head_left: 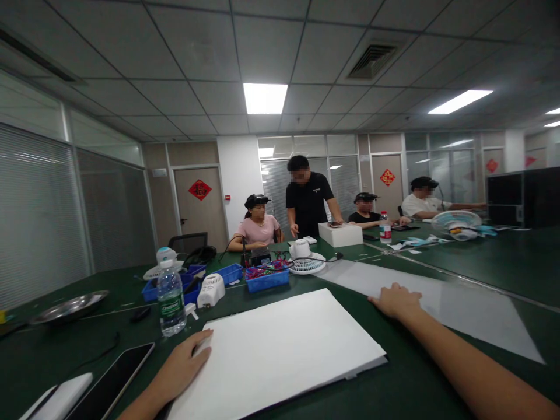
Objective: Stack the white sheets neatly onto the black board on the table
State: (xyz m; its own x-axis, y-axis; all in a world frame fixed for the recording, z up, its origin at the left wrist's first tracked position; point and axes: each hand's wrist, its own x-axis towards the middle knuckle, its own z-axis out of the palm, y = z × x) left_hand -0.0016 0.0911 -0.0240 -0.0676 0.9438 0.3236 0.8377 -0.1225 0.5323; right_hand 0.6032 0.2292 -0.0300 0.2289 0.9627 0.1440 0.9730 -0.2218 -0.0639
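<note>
A wide dark green surface (406,391) reaches out on every side of the white board described below. Beyond that board's far edge, a standing person in a black top (308,201) leans over the surface. A long translucent grey sheet (476,309) lies to the board's right and beyond it, its near edge slanting away; the wedge of bare green between the two widens toward the near side. The flat white rectangular board (284,350) itself lies in the middle foreground, with more than one layer showing along its near right edge.

Past the board's far right corner sits a white box (341,235). Just beyond its far edge stands a blue plastic tray of tangled wires (268,281), a round white fan (307,263) to the right of that tray. A clear plastic bottle with a green label (172,309) stands upright off the board's far left corner, near it. Left of the board, a flat black-screened device (111,382) lies with green showing around it.

The left hand (188,361) rests on the board's left edge, thumb and forefinger spread. The right hand (398,300), right of the board and apart from it, lies loosely spread at the translucent sheet's near edge.
</note>
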